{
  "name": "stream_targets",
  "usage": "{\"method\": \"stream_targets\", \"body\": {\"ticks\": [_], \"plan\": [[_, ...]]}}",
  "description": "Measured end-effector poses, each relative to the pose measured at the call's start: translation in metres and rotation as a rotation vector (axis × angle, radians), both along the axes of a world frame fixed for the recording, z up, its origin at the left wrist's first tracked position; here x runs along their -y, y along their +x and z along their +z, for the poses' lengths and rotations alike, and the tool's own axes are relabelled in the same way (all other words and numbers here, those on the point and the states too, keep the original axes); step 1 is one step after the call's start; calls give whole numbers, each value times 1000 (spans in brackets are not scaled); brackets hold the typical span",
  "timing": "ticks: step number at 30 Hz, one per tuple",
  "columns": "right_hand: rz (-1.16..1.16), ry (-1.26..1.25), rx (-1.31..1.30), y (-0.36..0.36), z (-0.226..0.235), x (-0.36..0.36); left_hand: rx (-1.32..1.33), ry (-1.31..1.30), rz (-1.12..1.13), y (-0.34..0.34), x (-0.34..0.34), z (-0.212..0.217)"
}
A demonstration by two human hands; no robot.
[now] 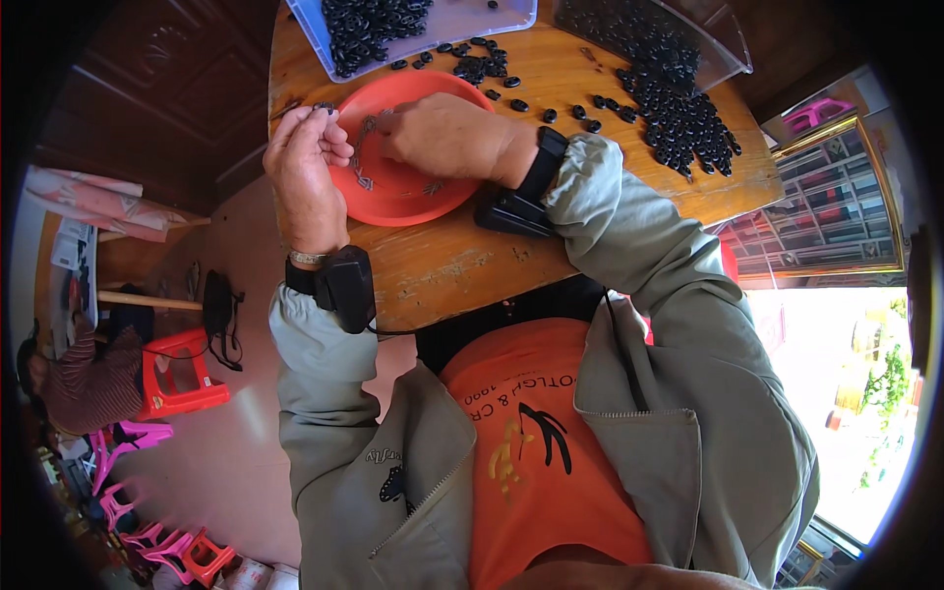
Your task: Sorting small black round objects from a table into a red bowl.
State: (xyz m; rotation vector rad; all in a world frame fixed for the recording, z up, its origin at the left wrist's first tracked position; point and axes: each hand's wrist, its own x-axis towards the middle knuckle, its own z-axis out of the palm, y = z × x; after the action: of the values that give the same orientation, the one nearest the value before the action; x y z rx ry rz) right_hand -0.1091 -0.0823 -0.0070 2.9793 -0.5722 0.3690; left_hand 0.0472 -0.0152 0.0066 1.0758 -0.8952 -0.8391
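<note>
Your left hand [303,162] pinches a small black ring [324,107] in its fingertips, just above the left rim of the red plate [413,197]. Your right hand [447,133] is curled over the plate and holds the top of a thin chain [362,147] that hangs down onto it. The plate sits on a wooden table [462,261]. More black rings [683,118] lie in a pile to the right. Two clear trays [442,25] of rings sit at the far edge.
</note>
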Motion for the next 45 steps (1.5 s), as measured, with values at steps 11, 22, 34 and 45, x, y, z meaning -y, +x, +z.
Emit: {"method": "stream_targets", "body": {"ticks": [11, 22, 34, 45], "plan": [[-48, 207, -247, 36, 33, -6, -51, -38, 54, 10, 5, -1], [-3, 412, 258, -10, 19, 21, -67, -19, -24, -4, -1, 1], [92, 507, 464, -45, 35, 1, 213, 37, -249, -25, -7, -4], [53, 696, 551, -52, 36, 4, 328, 53, -240, -34, -9, -4]]}}
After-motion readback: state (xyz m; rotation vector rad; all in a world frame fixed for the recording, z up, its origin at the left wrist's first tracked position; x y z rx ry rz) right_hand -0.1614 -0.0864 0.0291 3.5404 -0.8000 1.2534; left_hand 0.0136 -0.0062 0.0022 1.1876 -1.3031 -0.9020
